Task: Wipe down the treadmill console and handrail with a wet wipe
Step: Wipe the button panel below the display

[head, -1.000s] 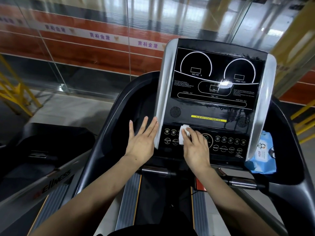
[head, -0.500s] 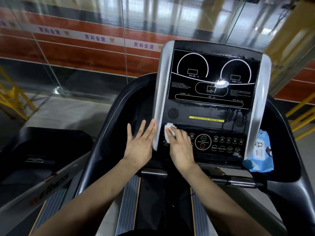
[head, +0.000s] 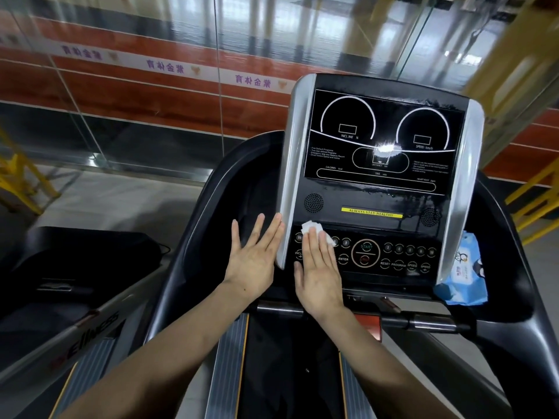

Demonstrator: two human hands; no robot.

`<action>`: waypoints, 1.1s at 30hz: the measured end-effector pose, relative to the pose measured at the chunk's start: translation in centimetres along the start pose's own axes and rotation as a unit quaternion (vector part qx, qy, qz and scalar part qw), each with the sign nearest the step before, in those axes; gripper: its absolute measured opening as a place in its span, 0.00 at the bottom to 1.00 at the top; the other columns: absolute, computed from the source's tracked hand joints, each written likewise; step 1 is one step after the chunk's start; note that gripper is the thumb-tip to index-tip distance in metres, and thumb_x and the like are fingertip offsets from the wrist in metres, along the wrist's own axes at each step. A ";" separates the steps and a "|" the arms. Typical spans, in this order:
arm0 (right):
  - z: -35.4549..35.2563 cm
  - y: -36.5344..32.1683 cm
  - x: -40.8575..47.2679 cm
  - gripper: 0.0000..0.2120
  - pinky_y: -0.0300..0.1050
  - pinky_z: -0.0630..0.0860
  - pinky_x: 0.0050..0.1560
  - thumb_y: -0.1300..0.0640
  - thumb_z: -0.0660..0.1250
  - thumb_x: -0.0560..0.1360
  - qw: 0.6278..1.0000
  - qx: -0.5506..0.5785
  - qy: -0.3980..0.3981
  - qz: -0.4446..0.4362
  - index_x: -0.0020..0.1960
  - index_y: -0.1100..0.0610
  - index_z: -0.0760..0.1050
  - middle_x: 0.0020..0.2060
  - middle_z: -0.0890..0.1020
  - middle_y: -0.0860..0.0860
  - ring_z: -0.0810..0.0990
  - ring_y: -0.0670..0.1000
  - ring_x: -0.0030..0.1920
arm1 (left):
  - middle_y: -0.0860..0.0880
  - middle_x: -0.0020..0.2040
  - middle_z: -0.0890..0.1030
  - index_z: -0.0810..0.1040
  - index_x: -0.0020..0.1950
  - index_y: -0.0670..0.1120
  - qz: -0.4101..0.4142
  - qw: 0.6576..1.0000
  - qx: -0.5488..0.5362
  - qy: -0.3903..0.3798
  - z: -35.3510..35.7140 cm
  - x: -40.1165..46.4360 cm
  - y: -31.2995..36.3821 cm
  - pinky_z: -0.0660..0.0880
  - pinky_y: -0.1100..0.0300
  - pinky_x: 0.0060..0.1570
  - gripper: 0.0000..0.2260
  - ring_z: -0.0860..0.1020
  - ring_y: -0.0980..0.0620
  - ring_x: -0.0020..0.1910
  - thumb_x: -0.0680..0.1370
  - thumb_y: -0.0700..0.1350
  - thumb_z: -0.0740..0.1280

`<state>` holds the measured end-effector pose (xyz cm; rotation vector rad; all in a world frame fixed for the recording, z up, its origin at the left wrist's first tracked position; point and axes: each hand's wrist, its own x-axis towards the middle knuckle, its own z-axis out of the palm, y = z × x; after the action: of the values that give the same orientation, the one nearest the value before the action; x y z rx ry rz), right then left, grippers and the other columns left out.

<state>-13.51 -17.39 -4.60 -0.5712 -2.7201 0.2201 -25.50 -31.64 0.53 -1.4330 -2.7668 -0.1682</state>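
Nearest, two bare forearms reached up from the bottom edge over the dark belt, which ran between ribbed grey side rails edged in orange.

The left hand lay flat, palm down, fingers straight and slightly fanned, on the smooth black plastic housing just left of the console; its fingertips touched the console's silver side trim.

The right hand lay flat on the lower button panel, fingers held together and pressing a wet wipe against the panel's left end. The wipe was white, crumpled and bunched, sticking out beyond the fingertips; whether any of it was tucked under the palm could not be told.

The panel was glossy black with round ringed buttons and a larger circle marked START at its middle.

Below the panel ran a short metal handrail, a dull chrome tube with black sections, untouched by either hand.

At the right, in the housing's curved tray, a soft blue pack of wipes leaned against the right silver trim.

Higher up, the console showed a flat shiny black face with two white arcs, a narrow yellow strip, round speaker grilles, and wet-looking streaks at lower right.

Beyond stood glass panels with a red band.
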 end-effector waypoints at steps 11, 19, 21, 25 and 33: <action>0.0 -1.8 1.7 0.34 0.54 0.50 0.85 0.52 0.57 0.85 0.999 -0.012 -0.021 -0.043 0.86 0.59 0.48 0.86 0.47 0.53 0.42 0.50 0.85 | 0.53 0.83 0.31 0.34 0.84 0.49 0.010 1.000 -0.013 0.020 0.2 0.1 -0.1 0.37 0.27 0.77 0.37 0.32 0.44 0.83 0.83 0.41 0.56; -1.1 1.7 0.3 0.35 0.55 0.57 0.84 0.53 0.59 0.84 0.999 -0.017 -0.002 -0.028 0.85 0.60 0.49 0.86 0.50 0.54 0.46 0.51 0.85 | 0.46 0.84 0.33 0.37 0.84 0.45 0.012 0.999 0.013 0.043 0.7 -0.4 1.8 0.40 0.28 0.77 0.40 0.33 0.41 0.83 0.81 0.47 0.60; -1.6 3.2 -0.1 0.35 0.54 0.56 0.84 0.53 0.60 0.84 1.000 -0.021 -0.001 -0.022 0.85 0.59 0.49 0.86 0.49 0.54 0.46 0.51 0.85 | 0.45 0.84 0.33 0.39 0.85 0.45 0.017 0.998 0.026 0.047 0.9 -0.2 3.0 0.41 0.28 0.78 0.39 0.33 0.41 0.83 0.81 0.46 0.60; -2.4 6.4 -0.9 0.34 0.52 0.55 0.84 0.52 0.59 0.84 1.000 -0.016 -0.010 -0.020 0.85 0.58 0.50 0.86 0.49 0.53 0.45 0.49 0.85 | 0.45 0.85 0.34 0.40 0.85 0.44 0.016 0.998 0.034 0.051 1.4 0.7 6.1 0.40 0.28 0.77 0.39 0.33 0.41 0.83 0.80 0.47 0.60; -5.6 15.2 -2.8 0.34 0.51 0.54 0.84 0.50 0.57 0.84 1.000 -0.015 -0.007 -0.002 0.86 0.58 0.49 0.86 0.49 0.52 0.44 0.48 0.85 | 0.46 0.86 0.38 0.42 0.85 0.43 -0.011 0.997 0.024 0.076 2.0 3.3 13.7 0.39 0.29 0.78 0.39 0.36 0.43 0.84 0.80 0.46 0.61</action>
<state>-3.56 -4.31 -3.67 -0.5749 -2.7432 0.1823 -16.20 -20.92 -0.08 -1.3217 -2.6471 -0.2012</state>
